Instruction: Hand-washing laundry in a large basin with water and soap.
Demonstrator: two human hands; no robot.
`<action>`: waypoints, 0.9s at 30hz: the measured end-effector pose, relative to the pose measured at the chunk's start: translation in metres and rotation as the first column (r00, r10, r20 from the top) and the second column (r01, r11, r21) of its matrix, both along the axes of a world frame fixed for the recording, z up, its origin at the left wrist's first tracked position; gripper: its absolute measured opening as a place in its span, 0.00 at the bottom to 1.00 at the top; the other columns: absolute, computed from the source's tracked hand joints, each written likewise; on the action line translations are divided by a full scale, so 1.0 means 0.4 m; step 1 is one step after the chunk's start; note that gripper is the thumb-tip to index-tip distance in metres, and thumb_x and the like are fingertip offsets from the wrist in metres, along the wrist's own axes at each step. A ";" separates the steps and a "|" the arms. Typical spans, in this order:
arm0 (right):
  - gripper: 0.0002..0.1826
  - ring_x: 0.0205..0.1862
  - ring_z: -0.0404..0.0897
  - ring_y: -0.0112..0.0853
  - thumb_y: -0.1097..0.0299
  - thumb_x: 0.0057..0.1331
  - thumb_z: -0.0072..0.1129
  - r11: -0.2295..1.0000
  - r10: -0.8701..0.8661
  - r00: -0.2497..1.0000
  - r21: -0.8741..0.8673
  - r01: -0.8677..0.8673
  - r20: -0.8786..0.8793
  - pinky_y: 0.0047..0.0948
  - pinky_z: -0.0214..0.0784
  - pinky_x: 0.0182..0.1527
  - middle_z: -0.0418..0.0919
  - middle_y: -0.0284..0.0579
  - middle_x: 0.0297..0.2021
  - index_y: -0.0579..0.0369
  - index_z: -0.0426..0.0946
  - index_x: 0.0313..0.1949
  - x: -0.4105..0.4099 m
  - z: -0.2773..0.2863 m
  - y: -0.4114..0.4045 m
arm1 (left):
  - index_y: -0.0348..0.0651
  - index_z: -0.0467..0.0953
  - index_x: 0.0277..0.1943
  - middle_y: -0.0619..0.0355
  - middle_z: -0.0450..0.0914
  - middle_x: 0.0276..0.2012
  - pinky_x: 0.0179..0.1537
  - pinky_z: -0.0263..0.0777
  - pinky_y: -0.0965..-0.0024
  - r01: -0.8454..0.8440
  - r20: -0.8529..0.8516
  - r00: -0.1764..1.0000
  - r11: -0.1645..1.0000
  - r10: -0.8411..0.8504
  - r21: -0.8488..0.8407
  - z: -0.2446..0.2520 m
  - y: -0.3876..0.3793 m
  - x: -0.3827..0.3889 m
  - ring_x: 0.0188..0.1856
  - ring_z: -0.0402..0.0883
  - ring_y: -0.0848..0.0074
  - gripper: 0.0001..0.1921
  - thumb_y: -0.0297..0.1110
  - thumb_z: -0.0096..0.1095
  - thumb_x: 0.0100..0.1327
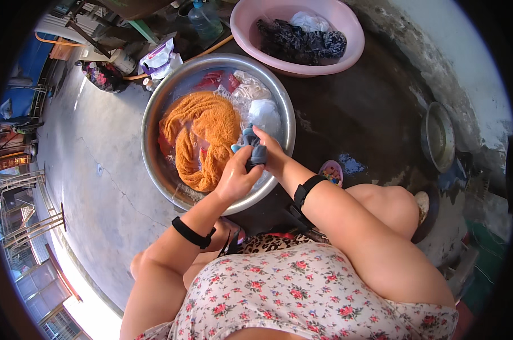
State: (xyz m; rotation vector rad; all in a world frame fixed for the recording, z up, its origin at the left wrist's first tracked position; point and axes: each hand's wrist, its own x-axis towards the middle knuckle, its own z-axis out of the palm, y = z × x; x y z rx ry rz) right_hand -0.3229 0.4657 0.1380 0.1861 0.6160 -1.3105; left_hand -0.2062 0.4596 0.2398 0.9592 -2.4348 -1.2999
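Observation:
Both hands are together over the right side of a metal basin of sudsy water. A small bunched dark grey-blue cloth with light blue edges is gripped between them; it may be a sock. My left hand holds it from the near left, and my right hand from the right. Left of the hands, a wet orange towel lies curled in the basin. Beyond it are a red cloth, a pale cloth and a white cloth among foam.
A pink plastic tub with dark and white clothes stands behind, at the right. A metal bowl sits by the wall. Further left are a purple-white pouch, a clear bottle and an orange hose. A pink slipper rests near my knee.

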 end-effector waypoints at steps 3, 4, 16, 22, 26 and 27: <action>0.18 0.30 0.74 0.32 0.48 0.64 0.49 0.985 -0.154 0.984 -0.085 0.147 -0.085 0.34 0.70 0.39 0.74 0.42 0.29 0.51 0.72 0.34 0.012 -0.073 -0.002 | 0.36 0.71 0.40 0.44 0.74 0.30 0.37 0.67 0.62 -0.043 0.008 0.999 0.972 0.047 -0.232 -0.016 0.032 -0.051 0.33 0.74 0.54 0.14 0.37 0.61 0.57; 0.20 0.31 0.74 0.33 0.47 0.63 0.50 0.990 -0.128 0.992 0.061 0.128 -0.004 0.33 0.69 0.39 0.74 0.42 0.29 0.51 0.73 0.36 0.036 -0.044 -0.003 | 0.36 0.72 0.39 0.44 0.75 0.31 0.37 0.67 0.60 -0.107 0.015 0.993 0.959 0.115 -0.264 -0.026 0.015 -0.036 0.34 0.74 0.52 0.13 0.36 0.59 0.57; 0.25 0.28 0.75 0.32 0.47 0.64 0.43 0.978 -0.127 0.895 0.099 0.186 -0.428 0.31 0.67 0.34 0.76 0.44 0.32 0.60 0.75 0.37 0.127 0.039 -0.004 | 0.36 0.76 0.38 0.39 0.78 0.35 0.43 0.68 0.56 -0.387 0.167 0.876 0.866 0.453 -0.316 -0.051 -0.115 0.009 0.41 0.76 0.48 0.19 0.47 0.51 0.63; 0.18 0.40 0.72 0.26 0.54 0.60 0.53 0.921 -0.122 0.876 0.277 0.275 -0.466 0.29 0.62 0.44 0.74 0.37 0.36 0.54 0.74 0.41 0.052 0.088 0.016 | 0.40 0.77 0.45 0.42 0.79 0.38 0.45 0.69 0.58 -0.292 0.332 0.847 0.885 0.416 -0.363 -0.139 -0.154 0.113 0.43 0.77 0.53 0.18 0.45 0.47 0.66; 0.19 0.46 0.70 0.30 0.58 0.61 0.51 0.832 -0.303 0.724 0.199 0.518 -0.619 0.28 0.58 0.52 0.73 0.40 0.40 0.62 0.73 0.42 -0.029 -0.010 0.007 | 0.50 0.74 0.52 0.50 0.74 0.48 0.50 0.68 0.63 0.274 0.499 0.865 0.876 -0.044 -0.397 -0.231 -0.056 0.108 0.51 0.73 0.59 0.15 0.37 0.50 0.64; 0.19 0.46 0.70 0.31 0.59 0.61 0.51 0.833 -0.291 0.701 0.189 0.520 -0.651 0.29 0.58 0.53 0.73 0.42 0.41 0.62 0.72 0.44 -0.048 -0.021 0.019 | 0.51 0.72 0.55 0.51 0.71 0.52 0.55 0.65 0.64 0.289 0.555 0.826 0.920 -0.099 -0.266 -0.213 -0.050 0.075 0.56 0.69 0.60 0.17 0.33 0.49 0.63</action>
